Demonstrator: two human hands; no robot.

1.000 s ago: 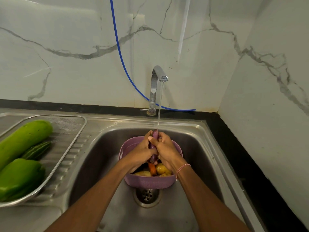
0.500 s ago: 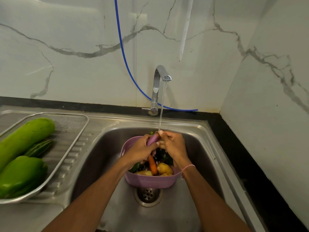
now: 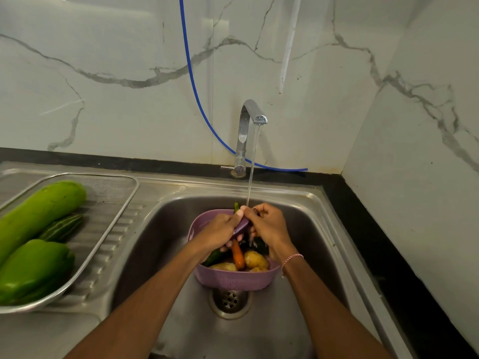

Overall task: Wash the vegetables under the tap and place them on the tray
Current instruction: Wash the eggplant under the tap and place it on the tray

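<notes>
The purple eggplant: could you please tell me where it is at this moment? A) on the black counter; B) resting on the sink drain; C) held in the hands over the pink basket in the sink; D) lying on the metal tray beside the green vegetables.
C: the left hand grips the purple eggplant and the right hand pinches its upper end, above the pink basket, under water from the tap.

A kitchen: a steel sink (image 3: 160, 242) lies under the left hand (image 3: 220, 229) and right hand (image 3: 269, 226), a tap (image 3: 246, 110) runs just beyond them against a marble wall (image 3: 103, 99), and a tray (image 3: 108, 187) of vegetables (image 3: 39, 211) sits to their left.
</notes>
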